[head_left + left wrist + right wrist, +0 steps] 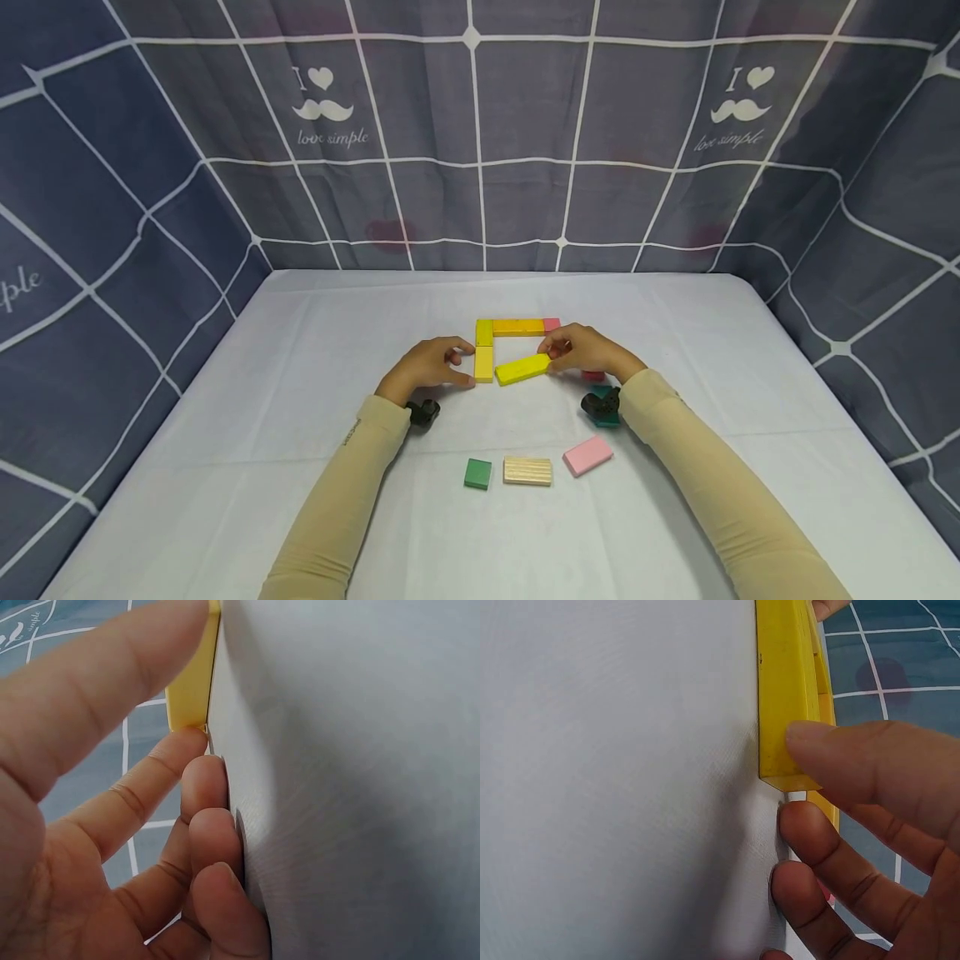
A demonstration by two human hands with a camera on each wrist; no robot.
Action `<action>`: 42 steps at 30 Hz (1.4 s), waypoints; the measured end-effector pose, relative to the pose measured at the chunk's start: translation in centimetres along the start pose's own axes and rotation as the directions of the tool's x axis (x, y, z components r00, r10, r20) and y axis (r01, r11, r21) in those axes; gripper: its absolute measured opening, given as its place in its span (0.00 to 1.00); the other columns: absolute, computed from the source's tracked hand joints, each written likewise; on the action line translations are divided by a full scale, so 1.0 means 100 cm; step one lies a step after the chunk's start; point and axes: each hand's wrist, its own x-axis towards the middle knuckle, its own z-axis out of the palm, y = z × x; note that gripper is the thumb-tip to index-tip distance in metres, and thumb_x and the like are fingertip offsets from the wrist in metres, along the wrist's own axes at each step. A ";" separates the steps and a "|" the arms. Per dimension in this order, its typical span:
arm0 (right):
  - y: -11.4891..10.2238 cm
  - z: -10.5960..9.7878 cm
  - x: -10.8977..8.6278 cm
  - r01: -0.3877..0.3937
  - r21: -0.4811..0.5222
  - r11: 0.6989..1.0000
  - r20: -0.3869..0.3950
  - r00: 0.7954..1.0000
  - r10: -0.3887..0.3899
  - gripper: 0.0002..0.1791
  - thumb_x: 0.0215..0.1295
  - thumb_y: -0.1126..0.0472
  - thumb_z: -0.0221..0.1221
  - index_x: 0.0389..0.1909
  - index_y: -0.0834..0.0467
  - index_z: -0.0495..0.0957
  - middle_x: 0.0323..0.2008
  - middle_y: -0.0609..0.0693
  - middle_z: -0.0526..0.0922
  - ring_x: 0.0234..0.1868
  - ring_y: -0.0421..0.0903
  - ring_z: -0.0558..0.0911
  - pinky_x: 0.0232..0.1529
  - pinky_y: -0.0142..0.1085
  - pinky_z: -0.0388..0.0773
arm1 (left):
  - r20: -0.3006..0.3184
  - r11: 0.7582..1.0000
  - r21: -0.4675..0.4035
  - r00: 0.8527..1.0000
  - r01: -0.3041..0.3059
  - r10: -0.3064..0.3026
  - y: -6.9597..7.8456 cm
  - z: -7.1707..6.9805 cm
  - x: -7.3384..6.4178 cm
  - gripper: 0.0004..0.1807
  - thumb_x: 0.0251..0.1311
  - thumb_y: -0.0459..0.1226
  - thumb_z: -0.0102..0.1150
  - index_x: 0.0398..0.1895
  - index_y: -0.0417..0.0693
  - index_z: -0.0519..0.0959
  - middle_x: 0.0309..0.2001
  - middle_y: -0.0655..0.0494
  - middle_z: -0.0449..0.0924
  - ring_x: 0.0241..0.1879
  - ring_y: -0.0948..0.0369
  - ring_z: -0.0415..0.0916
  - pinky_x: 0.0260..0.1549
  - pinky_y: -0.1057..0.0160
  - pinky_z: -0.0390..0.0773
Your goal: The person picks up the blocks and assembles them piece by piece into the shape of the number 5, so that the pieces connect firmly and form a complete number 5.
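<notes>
My right hand (579,347) pinches the right end of a long bright yellow block (521,369), with the thumb on its near side and the index finger behind. The block lies slanted, its left end close to an upright-running yellow block (483,365). Beside that second block, my left hand (432,363) has its thumb and index finger spread along the left side, fingertips right at it. Farther back, a yellow-green block (484,332), an orange-yellow block (517,327) and a pink-red block (551,324) continue the line into a corner shape.
Nearer on the white-covered table (300,500) lie a green block (477,473), a ridged gold block (527,471) and a pink block (588,456). A red block (592,376) and a teal block (607,424) are partly hidden by the right hand and its wrist camera.
</notes>
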 end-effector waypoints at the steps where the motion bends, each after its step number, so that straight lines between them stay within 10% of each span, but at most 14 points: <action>1: 0.000 0.000 0.000 -0.002 0.003 1.000 -0.001 1.000 0.002 0.13 0.65 0.70 0.72 0.50 0.65 0.86 0.36 0.51 0.81 0.40 0.47 0.76 0.49 0.38 0.75 | 0.000 1.000 0.000 1.000 0.000 0.000 0.000 0.000 0.000 0.33 0.61 0.42 0.81 0.69 0.49 0.81 0.52 0.50 0.83 0.52 0.52 0.77 0.58 0.51 0.76; 42: -0.003 0.004 -0.005 0.002 -0.030 1.000 -0.019 1.000 -0.002 0.13 0.65 0.67 0.74 0.49 0.64 0.86 0.41 0.55 0.83 0.41 0.48 0.75 0.48 0.39 0.74 | -0.012 1.000 0.001 1.000 0.008 -0.008 0.000 0.002 0.003 0.34 0.60 0.43 0.82 0.69 0.50 0.82 0.52 0.50 0.83 0.51 0.52 0.76 0.53 0.52 0.76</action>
